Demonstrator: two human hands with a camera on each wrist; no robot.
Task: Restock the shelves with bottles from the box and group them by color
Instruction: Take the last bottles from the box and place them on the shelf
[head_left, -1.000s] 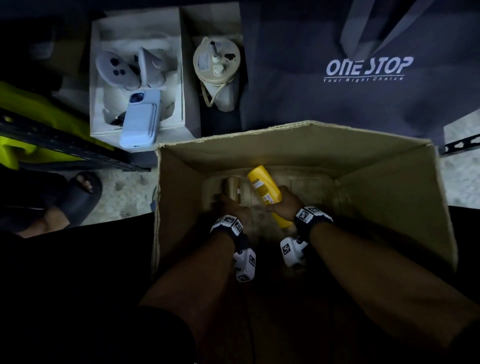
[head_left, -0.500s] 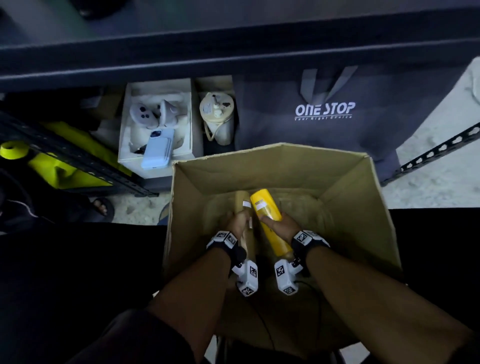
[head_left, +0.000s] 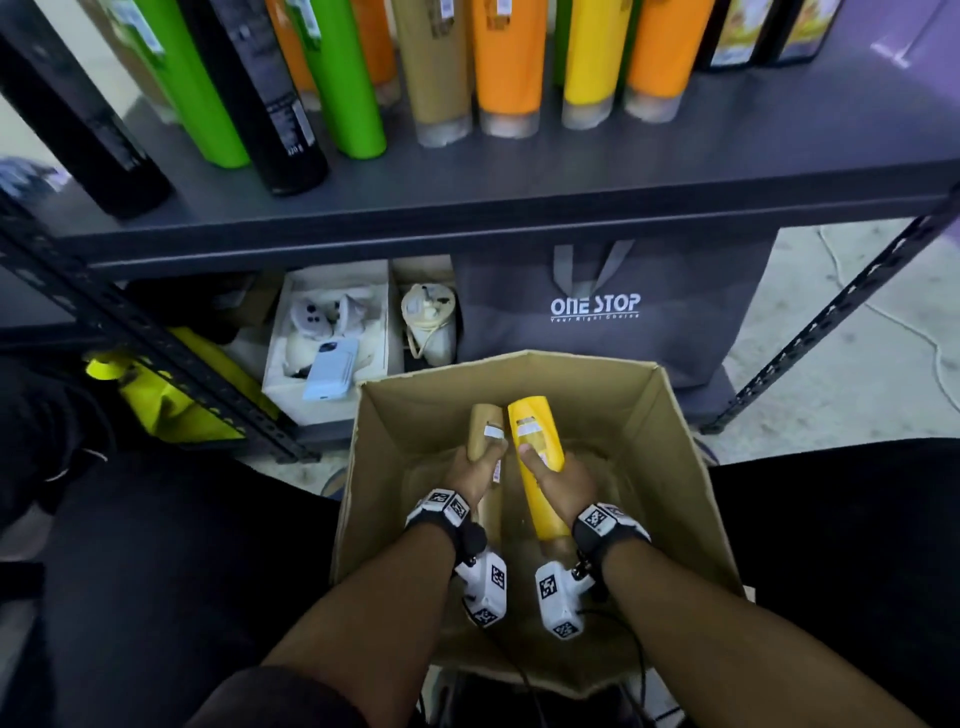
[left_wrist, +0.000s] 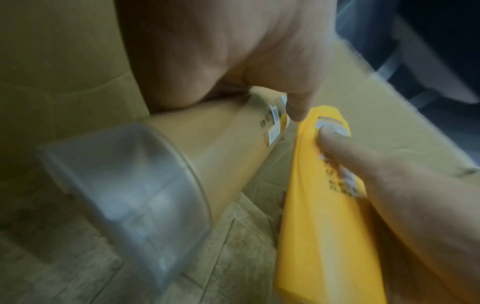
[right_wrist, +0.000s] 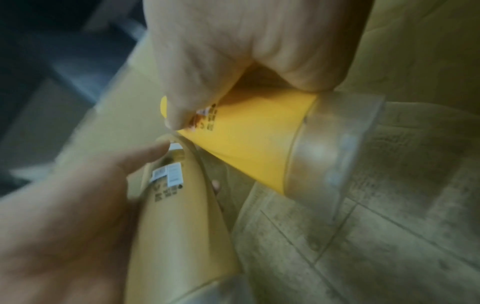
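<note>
Inside the open cardboard box, my left hand grips a tan bottle with a clear cap. My right hand grips a yellow bottle, its clear cap pointing back toward me. The two bottles are held side by side above the box floor, their flat ends pointing toward the shelf. On the dark shelf stand black, green, orange, tan and yellow bottles, such as a tan bottle and a yellow bottle.
Under the shelf sit a white tray of small items, a white round device and a grey "ONE STOP" bag. A slotted metal upright slants at the right. A yellow-green object lies at the left.
Both hands have lifted their bottles higher in the box. The head view has tilted up, bringing the stocked shelf into sight.
</note>
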